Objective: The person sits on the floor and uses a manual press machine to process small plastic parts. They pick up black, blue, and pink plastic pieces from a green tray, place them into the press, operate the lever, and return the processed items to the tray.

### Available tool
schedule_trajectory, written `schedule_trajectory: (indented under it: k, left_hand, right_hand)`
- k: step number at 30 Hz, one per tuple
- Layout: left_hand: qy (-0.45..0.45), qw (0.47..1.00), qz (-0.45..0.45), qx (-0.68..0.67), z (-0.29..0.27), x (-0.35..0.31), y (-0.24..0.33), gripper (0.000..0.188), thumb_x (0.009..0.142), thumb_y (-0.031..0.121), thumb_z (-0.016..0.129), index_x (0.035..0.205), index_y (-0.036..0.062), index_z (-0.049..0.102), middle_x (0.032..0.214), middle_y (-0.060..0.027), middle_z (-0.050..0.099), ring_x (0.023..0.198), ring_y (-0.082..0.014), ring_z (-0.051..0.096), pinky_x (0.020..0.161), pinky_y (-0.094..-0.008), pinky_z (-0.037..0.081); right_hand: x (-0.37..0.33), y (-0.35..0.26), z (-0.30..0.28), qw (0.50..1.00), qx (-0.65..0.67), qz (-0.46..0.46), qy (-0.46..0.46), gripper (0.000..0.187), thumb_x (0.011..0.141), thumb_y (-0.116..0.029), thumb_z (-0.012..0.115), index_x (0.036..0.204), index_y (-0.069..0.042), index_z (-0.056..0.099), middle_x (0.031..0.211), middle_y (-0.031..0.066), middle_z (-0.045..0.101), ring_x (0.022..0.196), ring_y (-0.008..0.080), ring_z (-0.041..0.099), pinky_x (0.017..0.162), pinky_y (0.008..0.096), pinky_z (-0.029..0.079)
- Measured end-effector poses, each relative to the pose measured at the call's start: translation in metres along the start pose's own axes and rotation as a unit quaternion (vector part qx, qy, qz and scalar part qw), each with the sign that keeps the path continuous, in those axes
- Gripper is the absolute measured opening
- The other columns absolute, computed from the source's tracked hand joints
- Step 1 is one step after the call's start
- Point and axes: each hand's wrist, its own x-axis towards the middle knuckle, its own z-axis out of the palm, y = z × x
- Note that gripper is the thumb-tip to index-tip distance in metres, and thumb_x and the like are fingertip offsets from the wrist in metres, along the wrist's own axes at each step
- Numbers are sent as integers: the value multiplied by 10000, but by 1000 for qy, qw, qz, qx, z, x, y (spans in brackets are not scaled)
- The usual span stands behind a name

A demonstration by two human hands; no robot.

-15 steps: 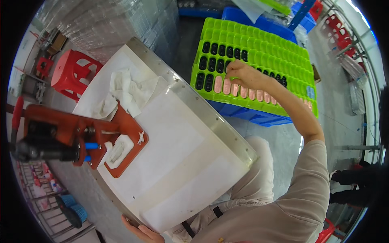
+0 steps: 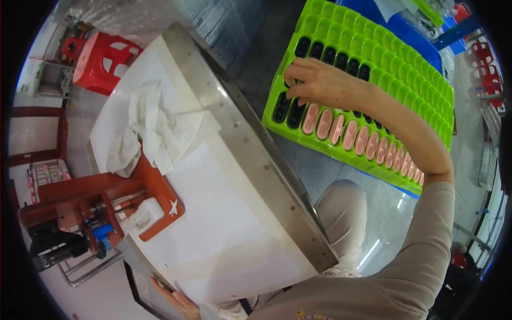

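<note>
My right hand (image 2: 325, 82) reaches over the left end of a bright green compartment tray (image 2: 373, 40). Its fingers curl down onto the middle row of glossy black oblong pieces (image 2: 329, 55); the fingertips partly hide these, so what is between them cannot be made out. In the nearest row, two black pieces (image 2: 296, 113) stand at the left end, followed by a line of several pink oblong pieces (image 2: 350, 134). At the near left edge of the white-topped table (image 2: 224, 234), my left hand (image 2: 181, 302) rests with its fingers stretched out.
On the table's left stands a red-brown lever press (image 2: 160, 197) holding a white block (image 2: 146, 213). Crumpled white cloth (image 2: 154, 122) lies behind it. A metal strip (image 2: 256, 154) edges the table's right side. A red stool (image 2: 106, 63) stands beyond, and plastic-wrapped stacks (image 2: 224, 26) at the back.
My right hand has moved left along the tray, from above the pink pieces to the left end of the middle row. The whole view has shifted and turned. My left hand stays at the table edge.
</note>
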Motion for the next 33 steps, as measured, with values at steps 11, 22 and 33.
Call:
schedule_trajectory:
  k: [11,22,33]
  left_hand:
    - [68,996,-30,-51,20,7,2,707,966,402,310,1449,-75,111,1496,-243,169,1379,-361,213,1110,-442,196]
    - [100,986,-4,-133,23,3,-5,700,915,291,420,1422,-103,141,1417,-290,296,1220,-382,443,1005,-412,364]
    - [65,995,71,-39,-12,20,7,729,809,197,681,1389,-27,301,1330,-272,390,1240,-391,387,1027,-444,336]
  right_hand:
    - [7,3,20,987,-109,-85,-81,185,731,-119,579,902,-53,603,948,42,566,961,201,524,844,318,406]
    - [11,-18,13,985,-136,-103,-23,229,727,-112,559,943,-59,618,902,58,592,913,216,547,838,339,417]
    - [41,-188,-80,968,-169,-52,179,301,644,-56,624,937,3,659,962,116,624,894,299,578,792,385,456]
